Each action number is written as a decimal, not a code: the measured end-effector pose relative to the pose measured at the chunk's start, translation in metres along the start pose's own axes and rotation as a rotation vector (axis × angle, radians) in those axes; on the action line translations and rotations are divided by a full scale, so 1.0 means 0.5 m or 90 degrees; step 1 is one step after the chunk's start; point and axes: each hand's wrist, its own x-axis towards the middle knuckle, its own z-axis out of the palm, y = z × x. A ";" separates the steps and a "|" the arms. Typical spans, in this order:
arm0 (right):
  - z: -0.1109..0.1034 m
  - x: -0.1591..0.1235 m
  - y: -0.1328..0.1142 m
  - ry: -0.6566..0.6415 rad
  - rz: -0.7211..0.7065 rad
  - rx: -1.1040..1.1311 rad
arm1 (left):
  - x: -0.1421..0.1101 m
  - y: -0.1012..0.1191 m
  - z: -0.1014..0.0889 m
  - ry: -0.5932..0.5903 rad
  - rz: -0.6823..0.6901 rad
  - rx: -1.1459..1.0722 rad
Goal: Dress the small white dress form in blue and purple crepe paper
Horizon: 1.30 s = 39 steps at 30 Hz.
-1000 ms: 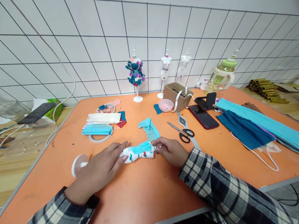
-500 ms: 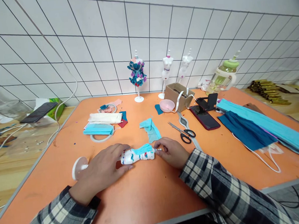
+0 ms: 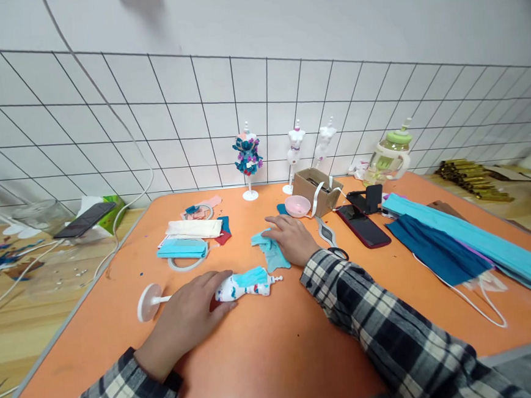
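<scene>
Head view: your right hand [image 3: 291, 238] has left the mannequin [image 3: 249, 283] for the blue cloth [image 3: 276, 258]; I cannot tell whether its grip pinches any. Only your left hand [image 3: 190, 318] now steadies the mannequin, grip around its lower end, flat on the tabletop [image 3: 260, 359].
</scene>
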 end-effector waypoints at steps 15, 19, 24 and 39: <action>-0.121 -0.060 -0.032 0.131 0.194 0.455 | 0.014 -0.040 -0.008 0.165 -0.096 0.034; -0.152 -0.107 -0.117 -0.130 0.273 0.858 | 0.011 0.038 -0.006 0.133 0.005 -0.422; -0.119 -0.109 -0.138 -0.140 0.286 0.870 | 0.050 0.156 0.053 -0.076 -0.029 -0.754; -0.047 -0.125 -0.047 -0.087 0.401 0.801 | 0.029 0.178 0.111 -0.256 -0.096 -0.870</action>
